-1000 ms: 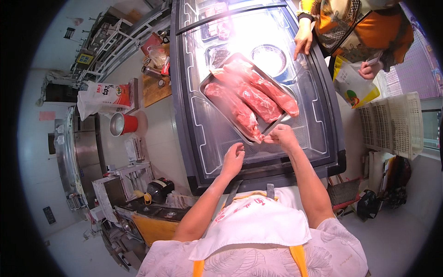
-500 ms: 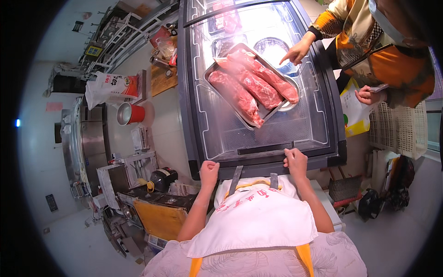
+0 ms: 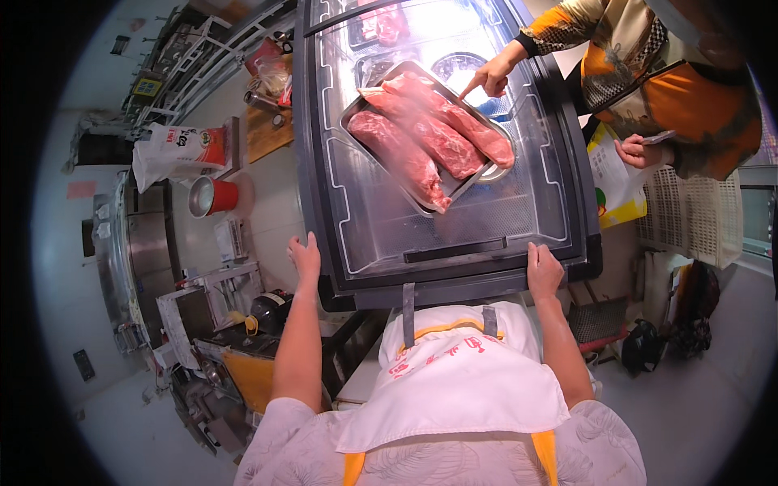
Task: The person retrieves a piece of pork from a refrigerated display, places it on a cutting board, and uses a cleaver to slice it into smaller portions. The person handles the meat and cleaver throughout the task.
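Note:
Several long slabs of raw red meat point(image 3: 421, 134) lie in a metal tray point(image 3: 463, 193) seen through the clear lid of a dark-framed display freezer point(image 3: 356, 296). My left hand point(image 3: 305, 257) is just off the freezer's left front corner, empty, with fingers apart. At the front right of the frame, my right hand point(image 3: 545, 271) rests by the edge, fingers loosely bent and holding nothing I can see. Across the freezer on the right, another person's hand point(image 3: 489, 77) points a finger at the meat; that person's other hand point(image 3: 642, 151) holds a small flat object.
A dark handle bar point(image 3: 455, 249) runs along the lid's front. To the left are a red pot point(image 3: 214, 196), a white-and-red sack point(image 3: 182, 154) and a wooden board point(image 3: 266, 134). Pale plastic crates point(image 3: 689, 212) stand at right, near a yellow-and-white bag point(image 3: 612, 174).
My left hand has moved left and forward, off the freezer's front edge, its fingers opening. My right hand has shifted right and its fingers loosened. The other person's hand still points at the meat.

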`<state>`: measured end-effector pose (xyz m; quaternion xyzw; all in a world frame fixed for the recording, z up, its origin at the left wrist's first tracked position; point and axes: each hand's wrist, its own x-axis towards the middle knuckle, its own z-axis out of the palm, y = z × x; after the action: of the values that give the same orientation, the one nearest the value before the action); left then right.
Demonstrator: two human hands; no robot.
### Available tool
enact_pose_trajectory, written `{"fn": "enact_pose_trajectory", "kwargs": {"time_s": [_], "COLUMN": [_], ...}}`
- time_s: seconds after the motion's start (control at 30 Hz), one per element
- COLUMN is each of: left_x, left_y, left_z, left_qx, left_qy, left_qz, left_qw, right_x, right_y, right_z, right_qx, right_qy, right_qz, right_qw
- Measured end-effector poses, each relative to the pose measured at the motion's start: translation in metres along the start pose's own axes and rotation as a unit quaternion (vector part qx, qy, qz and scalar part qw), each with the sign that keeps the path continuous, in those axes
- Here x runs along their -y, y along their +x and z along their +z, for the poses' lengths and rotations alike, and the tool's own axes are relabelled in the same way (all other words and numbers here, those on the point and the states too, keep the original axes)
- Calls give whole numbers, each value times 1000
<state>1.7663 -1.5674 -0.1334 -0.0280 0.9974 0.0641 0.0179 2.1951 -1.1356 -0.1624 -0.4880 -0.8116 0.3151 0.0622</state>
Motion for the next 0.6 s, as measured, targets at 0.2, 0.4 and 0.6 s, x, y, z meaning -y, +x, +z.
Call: {"fn": "enact_pose_trajectory", "kwargs": {"time_s": [0.2,0.4,0.6], "left_x": [3,-15,31], "left_y": [14,3,7], "left_z": [35,-5,8], "left_qx": [123,179,128], "left_qy": [-173,-205,-194], "left_qz": [-79,-43,-37], "left_qw": [974,961,972], "right_x": [52,118,171], "right_y": [90,196,212], "right_z": [16,42,26], "right_qx": [54,124,234], "right_qy": [397,453,476], "right_qz": [75,189,261], "right_qw": [913,863,807]}}
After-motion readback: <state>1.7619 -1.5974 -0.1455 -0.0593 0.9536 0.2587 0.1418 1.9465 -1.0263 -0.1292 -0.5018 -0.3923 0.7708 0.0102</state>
